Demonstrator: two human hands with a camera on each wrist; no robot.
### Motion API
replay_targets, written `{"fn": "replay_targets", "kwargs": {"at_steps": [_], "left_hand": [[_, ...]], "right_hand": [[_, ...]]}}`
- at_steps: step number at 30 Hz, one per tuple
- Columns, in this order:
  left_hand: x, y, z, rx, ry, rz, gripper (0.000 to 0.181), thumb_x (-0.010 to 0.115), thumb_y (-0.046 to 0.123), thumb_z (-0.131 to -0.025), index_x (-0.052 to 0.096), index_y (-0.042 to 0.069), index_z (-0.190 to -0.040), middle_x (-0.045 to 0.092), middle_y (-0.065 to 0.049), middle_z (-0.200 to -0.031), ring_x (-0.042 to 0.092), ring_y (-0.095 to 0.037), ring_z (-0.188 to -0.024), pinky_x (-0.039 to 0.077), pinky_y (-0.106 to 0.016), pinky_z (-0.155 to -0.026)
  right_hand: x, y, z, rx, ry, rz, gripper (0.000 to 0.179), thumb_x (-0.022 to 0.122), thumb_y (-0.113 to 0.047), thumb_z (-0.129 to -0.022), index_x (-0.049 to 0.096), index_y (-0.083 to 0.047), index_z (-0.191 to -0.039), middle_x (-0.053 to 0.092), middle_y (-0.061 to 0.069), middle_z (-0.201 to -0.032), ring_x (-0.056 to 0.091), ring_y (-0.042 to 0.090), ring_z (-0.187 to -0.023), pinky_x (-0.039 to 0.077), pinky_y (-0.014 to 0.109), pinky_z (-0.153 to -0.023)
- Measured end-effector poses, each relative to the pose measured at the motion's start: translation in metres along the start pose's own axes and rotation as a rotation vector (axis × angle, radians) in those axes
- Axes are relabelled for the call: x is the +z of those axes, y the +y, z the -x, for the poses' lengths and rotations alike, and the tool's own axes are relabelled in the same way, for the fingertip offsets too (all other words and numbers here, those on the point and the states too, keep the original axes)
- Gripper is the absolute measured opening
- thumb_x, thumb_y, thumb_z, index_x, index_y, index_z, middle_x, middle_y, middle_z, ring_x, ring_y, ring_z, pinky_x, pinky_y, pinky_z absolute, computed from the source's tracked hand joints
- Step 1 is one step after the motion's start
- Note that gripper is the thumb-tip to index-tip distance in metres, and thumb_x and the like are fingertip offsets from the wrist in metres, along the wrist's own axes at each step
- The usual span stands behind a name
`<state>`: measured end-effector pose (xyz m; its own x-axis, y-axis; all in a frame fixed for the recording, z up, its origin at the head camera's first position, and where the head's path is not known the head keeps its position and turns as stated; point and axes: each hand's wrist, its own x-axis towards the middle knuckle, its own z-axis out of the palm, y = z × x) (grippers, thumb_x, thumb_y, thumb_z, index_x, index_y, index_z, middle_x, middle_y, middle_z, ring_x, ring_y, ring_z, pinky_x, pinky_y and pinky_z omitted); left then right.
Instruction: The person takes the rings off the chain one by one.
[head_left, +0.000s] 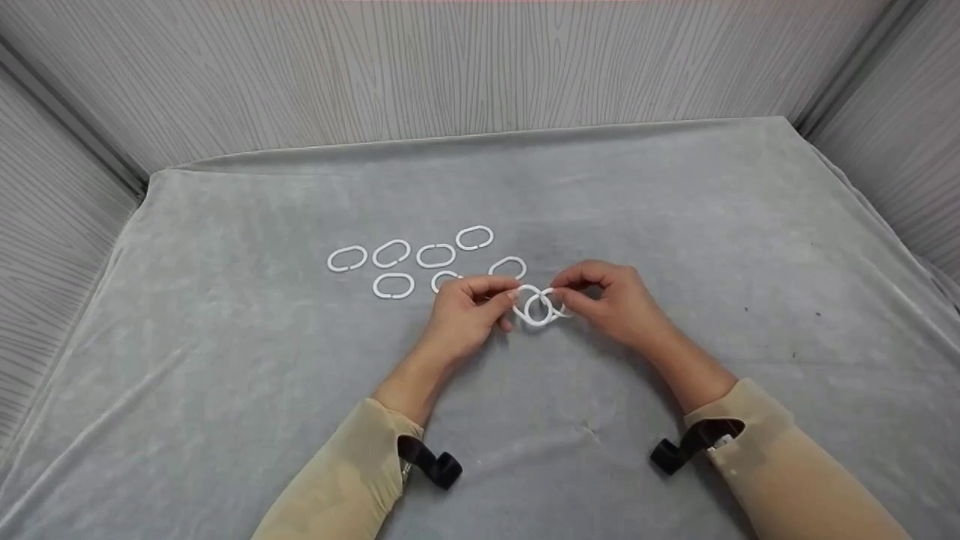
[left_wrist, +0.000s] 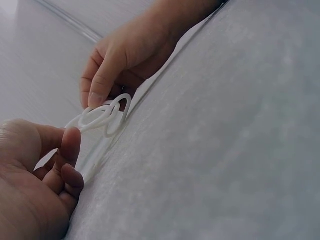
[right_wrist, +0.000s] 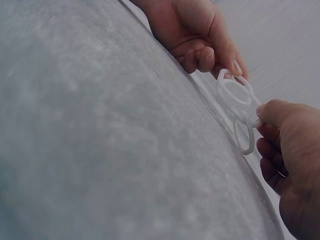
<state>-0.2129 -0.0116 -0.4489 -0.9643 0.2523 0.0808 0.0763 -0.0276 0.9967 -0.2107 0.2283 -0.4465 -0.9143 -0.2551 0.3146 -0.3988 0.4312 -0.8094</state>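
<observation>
Several white plastic chain links are joined in a small cluster held between my two hands, just above the cloth. At its left end, thumb and forefinger of my left hand (head_left: 463, 313) pinch one oval link (head_left: 528, 286). My right hand (head_left: 616, 306) pinches the cluster's right side between thumb and fingertips. In the right wrist view, one link (right_wrist: 236, 131) hangs down near the right thumb, looped through the others. The fingertips hide parts of the held links, so whether their gaps are closed cannot be told.
Loose white oval links lie on the grey cloth (head_left: 262, 315) to the left and beyond my hands, including a far one (head_left: 475, 227) and a near one (head_left: 394, 275). Another link (head_left: 448, 273) is partly behind my left hand. Wood-patterned panels (head_left: 480, 75) stand behind.
</observation>
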Motion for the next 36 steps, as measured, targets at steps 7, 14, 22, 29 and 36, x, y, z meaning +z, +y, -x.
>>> {"fn": "replay_targets", "kwargs": {"at_steps": [7,14,22,29,36], "left_hand": [[-0.0004,-0.0012,-0.0001,-0.007,0.004,0.001,0.014,0.074,-0.003,-0.095,0.079,-0.006,-0.107,0.075,-0.011,-0.083,0.063,-0.009,-0.053,0.047,-0.02,-0.054],[-0.0007,0.0021,0.0001,-0.001,-0.004,-0.001,0.015,0.074,-0.003,-0.095,0.08,-0.006,-0.108,0.076,-0.01,-0.085,0.063,-0.009,-0.053,0.048,-0.02,-0.055],[-0.0014,-0.0003,0.0,-0.003,-0.012,0.0,0.014,0.073,-0.004,-0.095,0.079,-0.007,-0.108,0.076,-0.015,-0.087,0.063,-0.009,-0.053,0.048,-0.02,-0.055],[-0.0017,-0.0003,-0.0001,-0.007,-0.016,-0.016,0.015,0.074,-0.003,-0.094,0.079,-0.007,-0.108,0.075,-0.009,-0.084,0.062,-0.01,-0.053,0.049,-0.021,-0.055],[-0.0012,0.0009,-0.0008,-0.026,-0.013,-0.015,0.013,0.074,-0.002,-0.095,0.08,-0.005,-0.106,0.073,-0.012,-0.082,0.062,-0.01,-0.054,0.049,-0.021,-0.054]], "right_hand": [[0.0006,0.0006,0.0001,0.003,-0.005,-0.002,0.006,0.082,-0.011,-0.095,0.083,-0.012,-0.1,0.078,-0.004,-0.097,0.069,0.014,-0.09,0.055,0.028,-0.081],[0.0002,-0.0012,-0.0003,0.002,-0.001,0.008,0.005,0.081,-0.011,-0.096,0.083,-0.013,-0.1,0.078,-0.003,-0.096,0.069,0.014,-0.09,0.053,0.024,-0.082],[0.0009,0.0003,-0.0001,-0.004,-0.005,0.001,0.004,0.081,-0.01,-0.096,0.083,-0.012,-0.099,0.077,-0.003,-0.097,0.069,0.014,-0.091,0.053,0.024,-0.082],[0.0008,-0.0004,0.0004,-0.014,-0.003,-0.01,0.004,0.081,-0.009,-0.096,0.083,-0.012,-0.099,0.077,-0.002,-0.095,0.068,0.015,-0.09,0.053,0.024,-0.081],[0.0001,-0.0008,-0.0001,-0.02,-0.013,-0.006,0.005,0.083,-0.009,-0.094,0.083,-0.012,-0.099,0.077,-0.004,-0.096,0.069,0.015,-0.091,0.054,0.024,-0.082]]}}
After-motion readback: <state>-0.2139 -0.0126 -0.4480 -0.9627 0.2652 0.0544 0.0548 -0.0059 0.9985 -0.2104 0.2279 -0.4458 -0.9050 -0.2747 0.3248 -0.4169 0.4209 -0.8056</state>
